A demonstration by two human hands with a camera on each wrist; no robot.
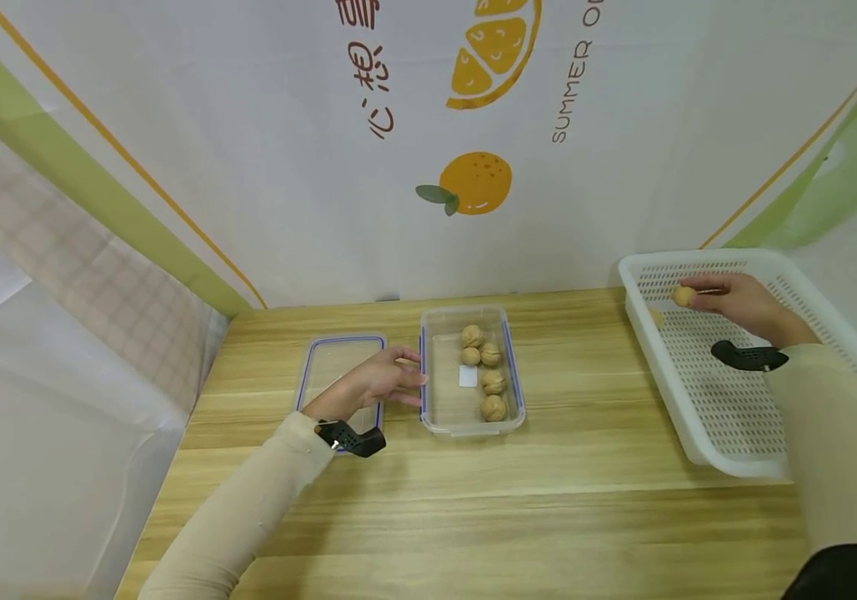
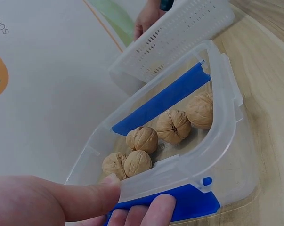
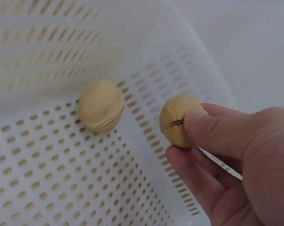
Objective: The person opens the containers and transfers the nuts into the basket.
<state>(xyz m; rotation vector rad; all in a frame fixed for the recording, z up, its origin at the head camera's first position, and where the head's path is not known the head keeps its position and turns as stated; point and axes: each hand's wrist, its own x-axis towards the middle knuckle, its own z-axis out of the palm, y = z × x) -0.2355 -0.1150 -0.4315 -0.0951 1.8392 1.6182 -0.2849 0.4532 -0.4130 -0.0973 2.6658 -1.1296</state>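
My right hand (image 1: 747,304) pinches a walnut (image 3: 178,120) between thumb and fingertips, inside the white basket (image 1: 661,392). A second walnut (image 3: 101,106) lies on the basket floor beside it. My left hand (image 1: 387,379) holds the left side of a clear plastic food container (image 1: 439,408), thumb (image 2: 92,195) at the rim and fingers against the blue latch (image 2: 191,203). Several walnuts (image 1: 493,382) sit along the right half of the container, near a small white square (image 1: 468,376).
The container's clear lid (image 1: 338,354) with a blue seal lies on the wooden table (image 1: 473,517), partly under my left wrist. A white printed cloth (image 1: 286,167) hangs behind the table. The basket's raised walls stand at the right end.
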